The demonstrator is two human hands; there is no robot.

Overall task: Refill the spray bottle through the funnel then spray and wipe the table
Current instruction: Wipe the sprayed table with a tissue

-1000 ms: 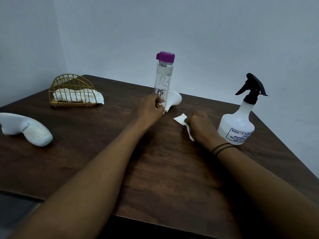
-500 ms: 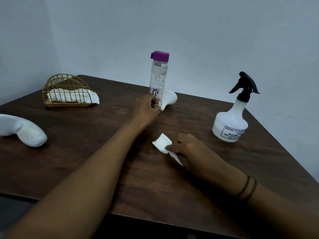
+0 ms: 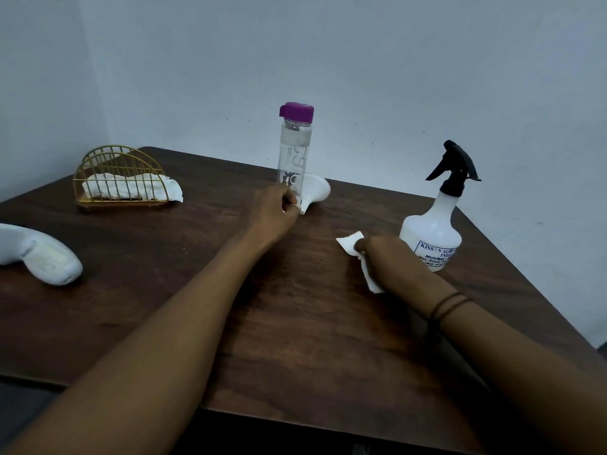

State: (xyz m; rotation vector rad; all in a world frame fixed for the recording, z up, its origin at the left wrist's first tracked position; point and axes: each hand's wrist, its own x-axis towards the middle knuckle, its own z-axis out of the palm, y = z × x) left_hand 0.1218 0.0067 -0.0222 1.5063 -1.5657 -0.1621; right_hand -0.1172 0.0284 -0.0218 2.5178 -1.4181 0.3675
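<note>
1. Now the right hand [image 3: 389, 257] lies flat on a small white paper tissue [image 3: 353, 249], its grip curled down on the tissue and pressing it to the dark brown wooden worktop [image 3: 295, 323].
2. Two thin dark bands [image 3: 446, 305] go round the right wrist.
3. The white plastic spray bottle with a black trigger top [image 3: 437, 221] stands upright just beside the right hand, on its far right side. You cannot tell if they touch.
4. The left hand [image 3: 274, 213] has its grip closed round the bottom of a tall clear plastic bottle with a purple cap [image 3: 294, 152]. That bottle stands upright on the worktop.
5. A white plastic funnel [image 3: 315, 193] lies on its side just behind the clear bottle, its thin end close to the left hand's fingers.
6. Far off to the left sits a gold wire holder [image 3: 118, 175] with white tissues [image 3: 131, 188] in it.
7. A white curved plastic thing [image 3: 42, 257] lies at the left edge of the worktop.
</note>
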